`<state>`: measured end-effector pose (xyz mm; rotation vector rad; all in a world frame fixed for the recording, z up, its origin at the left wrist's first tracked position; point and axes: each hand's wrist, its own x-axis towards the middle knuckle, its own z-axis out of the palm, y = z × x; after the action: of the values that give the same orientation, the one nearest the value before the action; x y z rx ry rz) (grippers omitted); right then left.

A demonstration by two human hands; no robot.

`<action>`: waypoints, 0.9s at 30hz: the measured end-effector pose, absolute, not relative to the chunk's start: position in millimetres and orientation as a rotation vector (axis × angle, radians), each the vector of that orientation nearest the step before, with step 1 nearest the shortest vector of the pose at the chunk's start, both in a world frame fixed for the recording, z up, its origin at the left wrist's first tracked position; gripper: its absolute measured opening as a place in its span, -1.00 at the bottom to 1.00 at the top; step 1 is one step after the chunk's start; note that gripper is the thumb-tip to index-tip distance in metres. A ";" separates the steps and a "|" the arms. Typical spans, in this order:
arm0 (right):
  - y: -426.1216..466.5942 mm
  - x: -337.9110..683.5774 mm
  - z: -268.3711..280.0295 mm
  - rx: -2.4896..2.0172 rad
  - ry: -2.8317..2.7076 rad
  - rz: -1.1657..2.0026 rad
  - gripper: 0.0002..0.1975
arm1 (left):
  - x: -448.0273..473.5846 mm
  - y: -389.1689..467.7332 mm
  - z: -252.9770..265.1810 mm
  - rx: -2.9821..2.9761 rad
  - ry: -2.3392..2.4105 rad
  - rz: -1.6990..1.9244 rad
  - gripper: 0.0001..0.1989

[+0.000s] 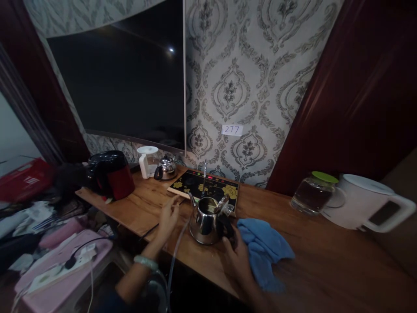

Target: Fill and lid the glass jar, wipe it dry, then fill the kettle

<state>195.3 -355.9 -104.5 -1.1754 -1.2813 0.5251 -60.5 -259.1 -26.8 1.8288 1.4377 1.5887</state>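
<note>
Leftmost, off the counter's left end, a red basket (24, 178) and a pink case (65, 265) with a black cable sit among loose clutter. On the counter (325, 261), at its far left corner, stands a black and red cooker (110, 174). Just to its right along the back edge are a white jug (146, 161) and a small steel teapot (166, 168), close together. A large dark screen (127, 78) hangs on the patterned wall above them.

Next, the left hand (168, 219), with a pale bangle at the wrist, rests over the counter near its front edge, fingers loosely spread and gripping nothing; the fingertips lie just beside the near left corner of a black hotplate (205, 184) with yellow flowers. The hotplate lies against the back edge, with red lights showing along its far side.

Directly in front of the hotplate, near the front edge, stands a steel kettle (205, 221), upright, lid tipped open. The right hand (236, 256) is closed on the kettle's dark handle. A blue cloth (263, 252) lies crumpled just beside that hand, touching it.

Further right, toward the back edge, a glass jar (311, 193) with a green lid stands touching a white electric kettle (365, 206). A paper label (232, 129) marked 217 is stuck on the wall.
</note>
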 end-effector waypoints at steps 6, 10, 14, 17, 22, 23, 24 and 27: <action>-364.6 186.6 -108.3 -1.242 -1.277 0.536 -0.51 | -49.6 -158.2 11.0 2.263 1.658 1.157 -0.48; -366.4 188.7 -106.9 -1.274 -1.332 0.568 -0.48 | -33.2 -110.3 23.8 2.355 1.705 0.877 -0.51; -361.7 197.1 -126.1 -1.283 -1.374 0.534 -0.46 | -17.1 -75.1 30.9 2.434 1.737 0.609 -0.51; -360.0 200.9 -152.1 -1.334 -1.336 0.472 -0.48 | -4.8 -54.6 32.2 2.487 1.742 0.470 -0.61; -364.4 203.4 -175.3 -1.409 -1.300 0.435 -0.57 | 6.7 -28.7 26.1 2.543 1.755 0.321 -0.77; -365.1 204.1 -175.3 -1.413 -1.300 0.424 -0.56 | 7.4 -24.5 24.0 2.552 1.756 0.295 -0.78; -365.5 204.8 -174.2 -1.415 -1.298 0.410 -0.56 | 7.7 -20.6 22.1 2.561 1.757 0.271 -0.78; -365.8 205.4 -167.1 -1.400 -1.290 0.368 -0.61 | 8.0 -12.0 17.5 2.587 1.752 0.202 -0.77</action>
<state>205.4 -365.8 -167.1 -1.4000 -1.2903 0.3681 8.0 -12.0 17.5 2.5867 1.7522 0.2023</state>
